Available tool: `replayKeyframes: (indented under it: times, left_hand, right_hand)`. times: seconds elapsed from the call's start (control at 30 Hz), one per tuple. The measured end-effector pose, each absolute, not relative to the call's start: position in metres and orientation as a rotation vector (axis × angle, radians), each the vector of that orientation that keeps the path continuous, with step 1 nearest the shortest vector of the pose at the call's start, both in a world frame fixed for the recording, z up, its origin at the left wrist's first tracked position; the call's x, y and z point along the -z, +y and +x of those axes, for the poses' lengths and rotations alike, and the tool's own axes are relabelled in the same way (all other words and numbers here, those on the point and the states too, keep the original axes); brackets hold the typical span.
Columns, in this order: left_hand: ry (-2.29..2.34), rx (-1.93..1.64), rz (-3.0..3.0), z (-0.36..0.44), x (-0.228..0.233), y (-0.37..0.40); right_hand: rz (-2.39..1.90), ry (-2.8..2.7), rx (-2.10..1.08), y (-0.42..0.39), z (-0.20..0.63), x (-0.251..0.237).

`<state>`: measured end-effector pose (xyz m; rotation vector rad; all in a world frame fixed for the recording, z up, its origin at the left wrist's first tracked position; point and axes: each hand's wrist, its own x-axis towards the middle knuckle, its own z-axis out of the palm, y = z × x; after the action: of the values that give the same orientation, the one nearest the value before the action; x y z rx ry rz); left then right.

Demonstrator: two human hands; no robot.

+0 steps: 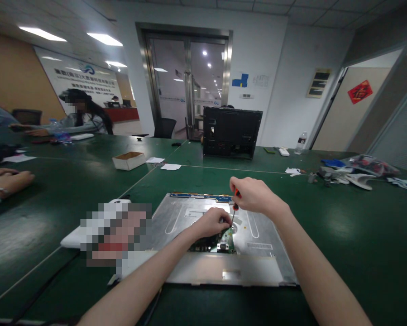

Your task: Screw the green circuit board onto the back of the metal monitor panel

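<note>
My right hand is wrapped round the red and black handle of a screwdriver. The screwdriver points down, slightly tilted, with its tip at the upper right corner of a green circuit board. Close beside the tip, my left hand has its fingers curled and pinched together over the board; what they hold, if anything, is hidden. Under both hands lies a flat silver metal display panel, with a blue circuit strip along its far edge. My left hand and forearm cover part of the board and panel.
Left of the panel is a white object, partly blurred out, near a black cable. Farther back stand a small open box and a black monitor housing. Assorted parts lie at right. Another person's hands rest at left.
</note>
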<state>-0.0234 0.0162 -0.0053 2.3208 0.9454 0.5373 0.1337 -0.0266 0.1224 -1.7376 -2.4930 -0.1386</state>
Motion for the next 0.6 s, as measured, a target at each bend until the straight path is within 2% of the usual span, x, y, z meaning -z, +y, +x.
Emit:
replayKeyframes:
  times: [0.23, 0.47, 0.6]
  left_hand:
    - [0.943, -0.536, 2.316, -0.0231, 0.0035, 0.0155]
    - [0.936, -0.533, 2.318, -0.0229, 0.0036, 0.0156]
    - [0.946, -0.532, 2.319, -0.023, 0.0029, 0.015]
  right_hand:
    - [-1.826, -2.466, 0.265, -0.0236, 0.1255, -0.1205]
    - [-1.68, -2.526, 0.093, -0.0316, 0.1329, -0.1222]
    - [-1.709, -2.512, 0.143, -0.0286, 0.1312, -0.1218]
